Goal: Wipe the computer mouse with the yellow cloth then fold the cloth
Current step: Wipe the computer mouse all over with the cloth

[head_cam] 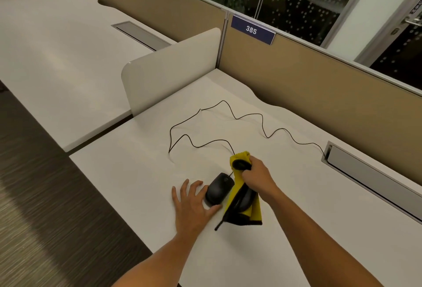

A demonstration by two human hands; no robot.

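A black computer mouse (219, 187) lies on the white desk (285, 195). My left hand (194, 204) rests flat on the desk with its fingers spread, touching the mouse's left and near side. My right hand (258, 176) is closed around a bunched yellow cloth (237, 193) with black trim. The cloth hangs down just right of the mouse and its lower corner reaches the desk. The mouse's black cable (228, 107) snakes across the desk toward the back and right.
The cable ends in a grey cable port (365, 172) at the right. A tan partition wall (319, 85) with a "385" sign (252, 29) stands behind. A white divider panel (171, 72) rises at the left, with a neighbouring desk (57, 58) beyond it.
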